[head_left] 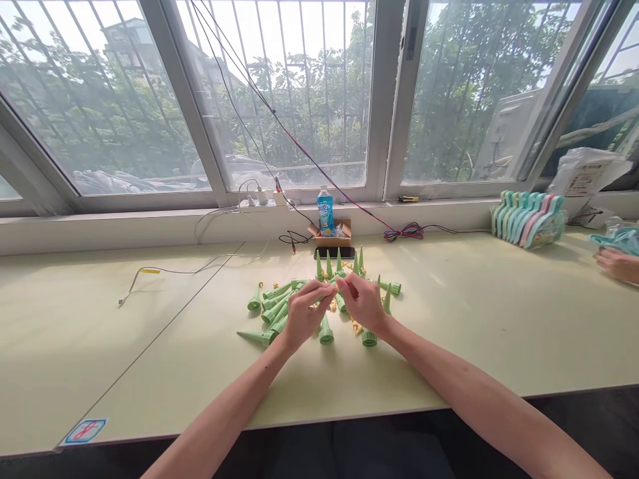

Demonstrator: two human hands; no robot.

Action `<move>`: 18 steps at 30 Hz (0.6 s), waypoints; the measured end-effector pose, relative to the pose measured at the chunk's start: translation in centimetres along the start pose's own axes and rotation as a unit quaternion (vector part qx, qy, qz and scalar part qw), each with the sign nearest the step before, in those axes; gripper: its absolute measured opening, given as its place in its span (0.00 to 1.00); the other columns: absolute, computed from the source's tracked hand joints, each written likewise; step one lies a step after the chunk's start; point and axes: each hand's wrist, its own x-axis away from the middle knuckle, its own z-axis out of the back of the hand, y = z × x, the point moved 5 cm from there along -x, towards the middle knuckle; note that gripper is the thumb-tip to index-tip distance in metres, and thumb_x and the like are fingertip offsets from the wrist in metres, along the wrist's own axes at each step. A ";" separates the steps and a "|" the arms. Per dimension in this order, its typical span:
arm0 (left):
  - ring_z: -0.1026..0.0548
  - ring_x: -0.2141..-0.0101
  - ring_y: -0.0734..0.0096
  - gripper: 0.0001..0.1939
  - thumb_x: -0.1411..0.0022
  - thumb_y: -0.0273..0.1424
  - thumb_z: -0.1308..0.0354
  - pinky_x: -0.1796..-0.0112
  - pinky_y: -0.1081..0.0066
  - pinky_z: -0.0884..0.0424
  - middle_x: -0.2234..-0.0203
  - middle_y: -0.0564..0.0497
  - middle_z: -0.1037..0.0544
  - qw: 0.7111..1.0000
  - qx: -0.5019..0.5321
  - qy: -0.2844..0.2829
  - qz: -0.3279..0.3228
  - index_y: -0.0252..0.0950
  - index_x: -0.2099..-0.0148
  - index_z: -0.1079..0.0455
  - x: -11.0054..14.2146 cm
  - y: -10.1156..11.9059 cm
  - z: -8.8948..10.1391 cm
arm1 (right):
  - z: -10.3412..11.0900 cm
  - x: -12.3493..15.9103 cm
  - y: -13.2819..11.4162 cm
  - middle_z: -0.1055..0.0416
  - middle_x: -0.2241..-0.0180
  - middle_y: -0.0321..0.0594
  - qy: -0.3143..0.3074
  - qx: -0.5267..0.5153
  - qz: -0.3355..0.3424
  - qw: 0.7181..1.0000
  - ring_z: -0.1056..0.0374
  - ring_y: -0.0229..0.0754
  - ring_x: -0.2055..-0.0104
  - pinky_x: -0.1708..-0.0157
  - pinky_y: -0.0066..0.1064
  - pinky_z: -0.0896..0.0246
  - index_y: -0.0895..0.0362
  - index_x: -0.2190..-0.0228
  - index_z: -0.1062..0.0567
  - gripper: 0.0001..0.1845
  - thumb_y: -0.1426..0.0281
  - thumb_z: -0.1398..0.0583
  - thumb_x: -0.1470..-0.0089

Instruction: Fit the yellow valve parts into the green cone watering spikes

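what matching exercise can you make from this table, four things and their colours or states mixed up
1. cones
2. phone
3. bottle
4. cable

A. upright, with a blue label
B. gathered in loops, reddish and dark
C. green, some point up, others lying down
D. black, lying flat

Pairs: 1-C, 2-D, 3-A, 4-B

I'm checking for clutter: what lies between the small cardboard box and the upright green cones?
In the head view, a black phone, partly hidden, lies between the cardboard box and upright green cones.
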 end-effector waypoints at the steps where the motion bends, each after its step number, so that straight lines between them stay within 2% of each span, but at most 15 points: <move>1: 0.23 0.70 0.76 0.05 0.38 0.25 0.40 0.75 0.77 0.24 0.67 0.50 0.23 1.000 0.006 -0.001 -0.002 0.38 0.62 0.23 0.0 0.0 0.0 | 0.0 0.0 0.0 0.45 0.85 0.29 0.000 0.000 0.003 1.000 0.50 0.30 0.82 0.80 0.24 0.52 0.56 0.79 0.37 0.21 0.61 0.48 0.36; 6: 0.23 0.69 0.75 0.06 0.39 0.24 0.40 0.76 0.78 0.24 0.67 0.50 0.23 1.000 0.019 -0.002 0.000 0.38 0.62 0.23 0.0 0.1 0.0 | 0.0 0.0 0.0 0.45 0.84 0.29 0.001 -0.003 0.009 1.000 0.50 0.30 0.82 0.80 0.24 0.52 0.56 0.79 0.37 0.21 0.61 0.48 0.36; 11: 0.24 0.74 0.77 0.04 0.39 0.26 0.39 0.75 0.76 0.24 0.69 0.52 0.25 1.000 0.011 0.000 0.019 0.39 0.62 0.23 -0.2 0.2 0.0 | 0.0 0.0 0.1 0.43 0.84 0.29 0.006 -0.013 -0.003 1.000 0.49 0.31 0.83 0.81 0.24 0.51 0.56 0.78 0.37 0.20 0.61 0.47 0.36; 14: 0.25 0.77 0.80 0.04 0.39 0.27 0.38 0.77 0.77 0.26 0.69 0.53 0.26 0.999 0.013 0.005 0.051 0.39 0.61 0.23 -0.3 0.0 0.0 | 0.0 -0.1 0.2 0.42 0.85 0.29 0.011 -0.014 -0.009 1.000 0.48 0.31 0.83 0.81 0.24 0.51 0.56 0.78 0.36 0.20 0.60 0.47 0.36; 18: 0.25 0.78 0.80 0.04 0.40 0.30 0.37 0.77 0.76 0.24 0.68 0.53 0.26 0.991 0.054 0.013 0.125 0.38 0.61 0.23 -0.4 -0.6 0.1 | -0.1 -0.2 0.4 0.44 0.85 0.29 0.014 -0.013 -0.033 0.999 0.50 0.31 0.83 0.81 0.24 0.52 0.55 0.79 0.37 0.21 0.59 0.47 0.36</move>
